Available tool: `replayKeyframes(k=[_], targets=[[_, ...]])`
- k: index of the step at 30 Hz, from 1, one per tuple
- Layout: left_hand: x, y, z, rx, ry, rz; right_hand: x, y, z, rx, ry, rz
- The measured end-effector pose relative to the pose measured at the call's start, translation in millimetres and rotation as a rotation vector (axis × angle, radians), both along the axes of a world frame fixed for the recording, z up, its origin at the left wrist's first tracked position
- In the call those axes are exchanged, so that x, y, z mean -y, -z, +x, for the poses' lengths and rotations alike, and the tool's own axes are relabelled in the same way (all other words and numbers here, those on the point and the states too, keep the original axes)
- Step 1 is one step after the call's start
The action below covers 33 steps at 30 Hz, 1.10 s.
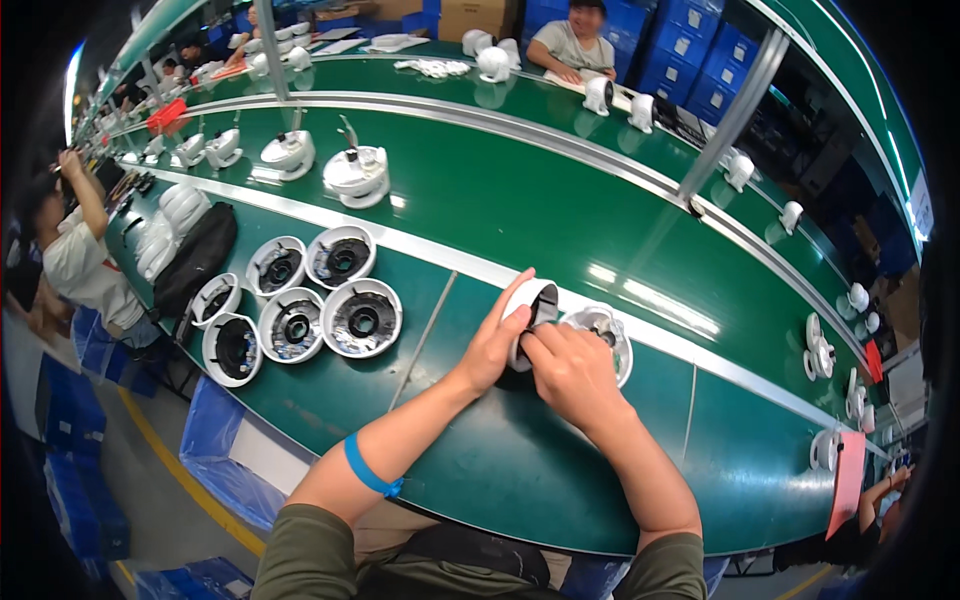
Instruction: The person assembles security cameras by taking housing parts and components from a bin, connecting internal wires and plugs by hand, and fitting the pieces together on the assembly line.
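Observation:
My left hand (487,350) grips a white round housing (521,298) with a dark inside, tilted up on its edge above the bench. The fingers of my right hand (580,378) are bent together at the dark inner part of that housing; what they pinch is hidden. Partly behind my right hand, a second white housing (621,345) lies on the bench with its inner parts showing. To the left stands a group of several white round housings (362,318) with black parts and wiring inside, their open sides up.
Beyond the green workbench (500,460) runs a green conveyor (480,190) carrying white assemblies (357,177). A metal rail lies between them. At left are a black bag (197,258), plastic-wrapped white parts (157,240) and a lined blue bin (225,430). Other people sit nearby.

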<state>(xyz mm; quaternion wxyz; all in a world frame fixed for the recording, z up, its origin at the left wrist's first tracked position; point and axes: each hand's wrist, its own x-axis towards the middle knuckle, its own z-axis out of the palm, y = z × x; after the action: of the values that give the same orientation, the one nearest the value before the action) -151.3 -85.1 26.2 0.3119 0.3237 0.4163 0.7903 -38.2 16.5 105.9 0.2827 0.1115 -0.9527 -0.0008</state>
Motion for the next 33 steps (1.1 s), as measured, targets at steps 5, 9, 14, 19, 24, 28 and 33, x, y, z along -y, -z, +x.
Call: replayKeyframes(k=[5,9,14,19,24,28,33], targets=[[32,-16,-29,0.254,-0.171,-0.023,21,-59,15,-0.091,0.305,-0.365],[90,-54,-18,0.302,-0.252,-0.065,70,-135,37,0.669,0.106,-1.404],[153,-93,-4,-0.116,-0.636,-0.21,123,-151,26,0.221,0.104,-1.569],[214,-141,39,-0.244,-0.344,-0.276,124,-174,7,0.047,0.135,-1.571],[280,-165,97,-0.141,0.117,-0.332,72,-184,2,-0.002,0.352,-1.283],[391,-224,173,-0.141,0.435,-0.422,17,-184,37,-0.128,0.43,-1.228],[514,-213,240,-0.052,0.389,-0.465,80,-194,118,0.074,0.347,-0.903]])
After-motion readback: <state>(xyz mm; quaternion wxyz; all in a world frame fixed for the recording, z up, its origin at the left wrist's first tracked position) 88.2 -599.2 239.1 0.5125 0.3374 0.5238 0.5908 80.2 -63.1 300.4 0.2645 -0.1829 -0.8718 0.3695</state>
